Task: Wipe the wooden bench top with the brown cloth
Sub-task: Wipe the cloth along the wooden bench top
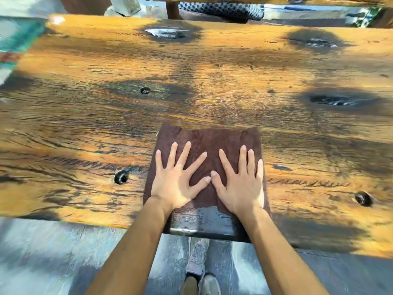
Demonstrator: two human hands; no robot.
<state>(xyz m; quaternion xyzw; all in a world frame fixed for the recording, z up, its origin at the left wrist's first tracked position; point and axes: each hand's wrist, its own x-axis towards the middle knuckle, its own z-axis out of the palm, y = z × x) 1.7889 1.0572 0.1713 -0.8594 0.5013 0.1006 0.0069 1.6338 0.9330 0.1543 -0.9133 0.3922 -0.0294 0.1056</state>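
Observation:
A brown cloth (212, 138) lies spread flat on the wooden bench top (212, 81), close to its near edge. My left hand (177, 179) presses palm-down on the cloth's left half, fingers spread. My right hand (242, 179) presses flat on its right half, fingers spread too. The two thumbs nearly touch in the middle. The bench top is orange-brown with dark burnt patches and several knot holes.
A dark metal bracket (202, 226) sits at the bench's near edge below the cloth. Grey floor and my shoes (202, 284) show beneath. Beyond the far edge stand another wooden plank (234, 0), a grey block (125, 5) and a patterned fabric (223, 9).

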